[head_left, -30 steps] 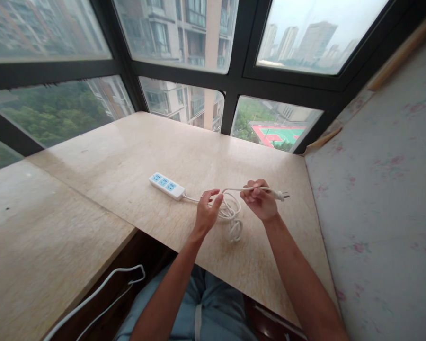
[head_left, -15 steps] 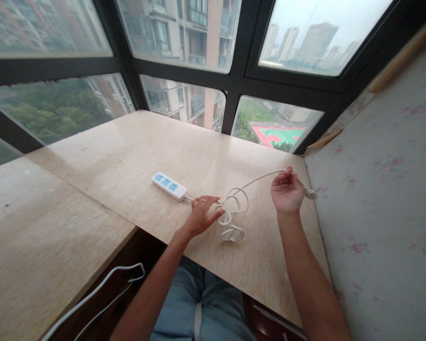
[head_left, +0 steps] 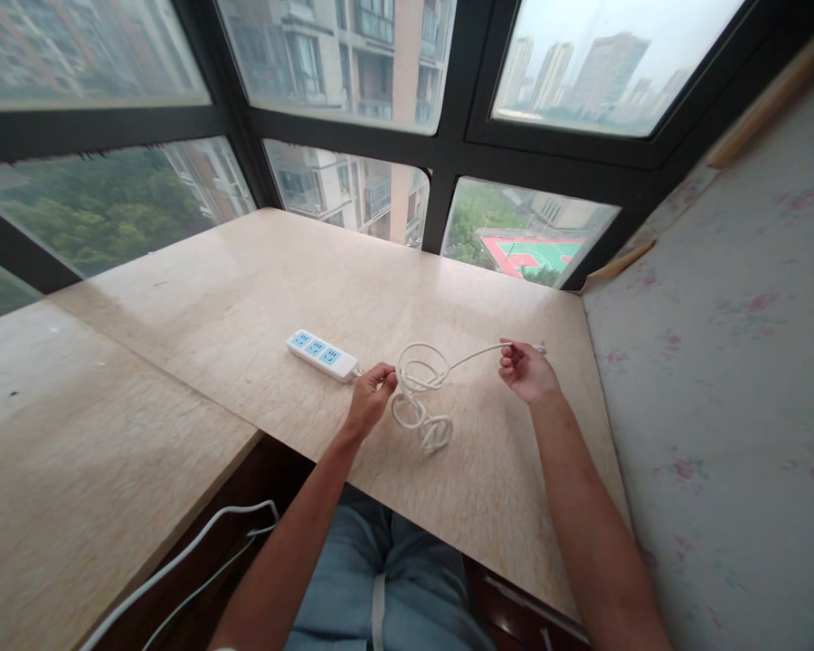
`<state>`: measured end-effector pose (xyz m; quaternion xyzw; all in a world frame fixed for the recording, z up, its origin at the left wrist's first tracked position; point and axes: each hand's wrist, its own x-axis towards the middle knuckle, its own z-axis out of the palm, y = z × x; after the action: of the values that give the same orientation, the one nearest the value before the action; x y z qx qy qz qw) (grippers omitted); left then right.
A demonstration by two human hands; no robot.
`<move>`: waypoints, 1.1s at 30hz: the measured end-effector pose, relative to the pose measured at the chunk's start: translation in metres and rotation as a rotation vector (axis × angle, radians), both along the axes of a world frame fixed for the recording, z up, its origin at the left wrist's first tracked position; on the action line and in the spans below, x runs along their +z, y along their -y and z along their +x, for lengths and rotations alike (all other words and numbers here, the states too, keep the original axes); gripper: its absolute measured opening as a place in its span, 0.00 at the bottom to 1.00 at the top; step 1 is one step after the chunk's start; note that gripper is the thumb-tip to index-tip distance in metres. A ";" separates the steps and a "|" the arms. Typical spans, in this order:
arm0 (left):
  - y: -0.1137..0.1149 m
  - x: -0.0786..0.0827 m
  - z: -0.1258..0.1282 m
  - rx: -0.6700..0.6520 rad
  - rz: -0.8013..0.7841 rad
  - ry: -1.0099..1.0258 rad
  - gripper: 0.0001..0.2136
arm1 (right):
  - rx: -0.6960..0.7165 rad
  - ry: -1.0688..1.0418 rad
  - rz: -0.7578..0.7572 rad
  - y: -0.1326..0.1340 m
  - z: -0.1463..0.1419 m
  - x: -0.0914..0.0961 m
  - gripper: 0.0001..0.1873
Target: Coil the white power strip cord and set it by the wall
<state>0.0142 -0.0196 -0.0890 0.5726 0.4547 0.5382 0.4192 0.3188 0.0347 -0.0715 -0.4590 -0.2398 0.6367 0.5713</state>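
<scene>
A white power strip [head_left: 322,354] with blue sockets lies on the stone-patterned countertop [head_left: 244,289]. Its white cord [head_left: 421,351] forms loose, tangled loops to the right of it. My left hand [head_left: 373,395], just right of the strip, pinches the cord at the left side of the loops. My right hand [head_left: 527,371] is closed on the cord's far end, which stretches up and right from the loops. Past those fingers, the plug [head_left: 540,348] sticks out, small and partly hidden.
Dark-framed windows [head_left: 339,127] border the counter's far side. A flowered wall [head_left: 733,380] rises at the right. At lower left, another white cable [head_left: 210,524] hangs in the gap beside the counter's front edge.
My right hand has moved left and slightly down with the cord end. My left fingers have gone from spread to pinched, and the loops have shifted left.
</scene>
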 end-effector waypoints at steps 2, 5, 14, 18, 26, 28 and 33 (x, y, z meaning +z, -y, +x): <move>-0.001 0.002 0.002 0.030 -0.010 0.027 0.13 | 0.031 -0.002 -0.077 0.001 -0.013 -0.003 0.05; -0.004 0.002 0.007 0.063 -0.008 0.036 0.11 | 0.107 0.042 -0.156 0.004 -0.033 -0.008 0.05; -0.017 0.010 0.020 0.195 -0.074 0.090 0.10 | 0.476 0.484 0.151 0.025 -0.065 0.011 0.23; -0.023 0.019 0.017 0.226 -0.093 0.113 0.11 | 0.768 0.762 0.551 0.037 -0.077 0.018 0.55; -0.028 0.038 0.002 0.162 -0.092 0.250 0.15 | 0.857 0.932 0.584 0.031 -0.091 -0.024 0.70; -0.032 0.040 -0.001 0.190 -0.089 0.290 0.15 | 0.873 1.113 0.613 0.030 -0.095 -0.027 0.65; -0.048 0.036 -0.008 0.344 -0.060 0.300 0.16 | 0.801 1.482 0.632 0.028 -0.098 -0.011 0.19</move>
<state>0.0061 0.0281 -0.0534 0.3874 0.4941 0.6671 0.4009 0.2211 0.0062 -0.0829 -0.4552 -0.8529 0.2331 0.1048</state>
